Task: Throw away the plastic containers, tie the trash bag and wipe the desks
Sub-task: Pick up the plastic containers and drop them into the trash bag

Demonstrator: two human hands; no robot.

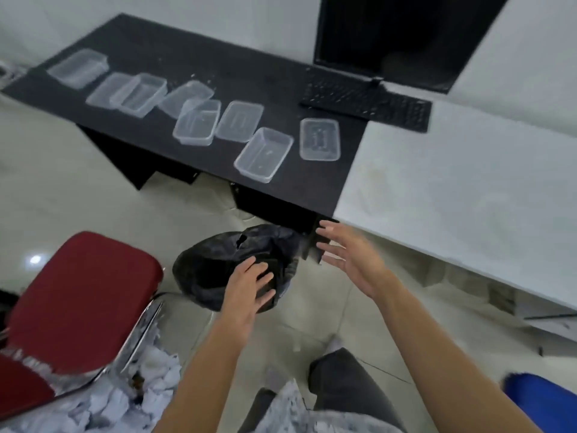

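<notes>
Several clear plastic containers and lids lie scattered on the black desk [193, 60]; the nearest container [263, 155] sits by the front edge, with a flat lid [319, 139] to its right. A black trash bag [218, 264] lines a bin on the floor below the desk's corner. My left hand [246, 289] reaches over the bag's near rim with straight, spread fingers. To the right of the bag my right hand [349, 254] hovers with fingers spread and holds nothing.
A white desk [452, 189] adjoins the black one on the right. A black keyboard [368, 101] and a monitor [390, 35] stand at the back. A red chair [81, 295] is at left, with crumpled white paper [125, 398] below it. A blue object [543, 398] is at bottom right.
</notes>
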